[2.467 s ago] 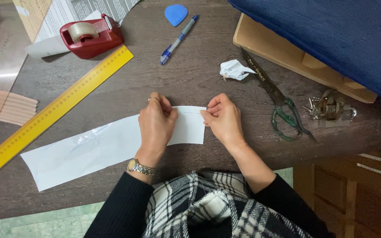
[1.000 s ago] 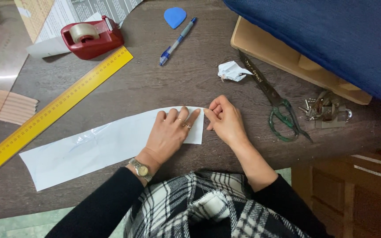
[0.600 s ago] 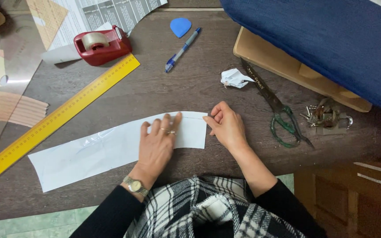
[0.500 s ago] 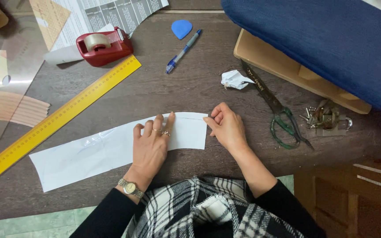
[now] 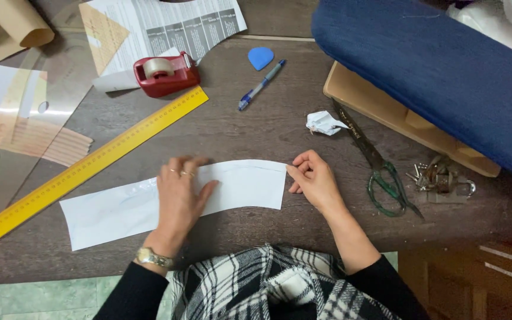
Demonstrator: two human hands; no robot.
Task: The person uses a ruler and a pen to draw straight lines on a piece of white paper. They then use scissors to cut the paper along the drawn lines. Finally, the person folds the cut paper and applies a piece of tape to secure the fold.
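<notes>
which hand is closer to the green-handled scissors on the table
Right. The right hand rests at the right end of the curved white paper strip, just left of the green-handled scissors. The left hand lies flat on the strip's middle, farther away.

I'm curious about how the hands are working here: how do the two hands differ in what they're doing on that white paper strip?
The left hand lies flat, palm down, on the middle of the white paper strip; the right hand is curled, its fingertips pinching the strip's right end. The left wears rings and a wristwatch; the right shows neither. Both touch the strip and emerge from black sleeves.
</notes>
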